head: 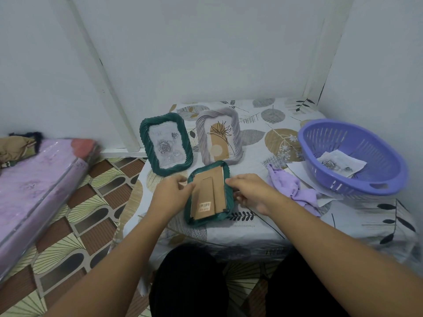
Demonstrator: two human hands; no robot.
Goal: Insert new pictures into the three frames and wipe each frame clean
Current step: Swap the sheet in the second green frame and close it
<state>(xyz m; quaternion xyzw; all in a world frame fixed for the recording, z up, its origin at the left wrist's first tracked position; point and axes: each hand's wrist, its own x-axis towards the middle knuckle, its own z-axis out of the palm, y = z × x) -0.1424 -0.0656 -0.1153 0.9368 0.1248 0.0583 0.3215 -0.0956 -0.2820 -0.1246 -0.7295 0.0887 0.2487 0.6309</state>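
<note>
A green frame (207, 219) lies face down on the table, its brown cardboard back (209, 197) and stand showing upward. My left hand (170, 191) pinches the back's upper left corner. My right hand (249, 191) grips the frame's right edge. Behind it a second green frame (166, 144) stands upright with a rose picture. Next to that, a pale lilac frame (218, 135) stands with a line-drawn flower picture. A crumpled lilac cloth (290, 187) lies just right of my right hand.
A purple plastic basket (352, 156) at the right holds a rose picture (340, 165) and sits on loose white papers (297, 170). The leaf-patterned tablecloth (274, 124) covers the low table. A mattress in pink plastic (34, 186) lies left on the patterned floor. Walls close in behind and right.
</note>
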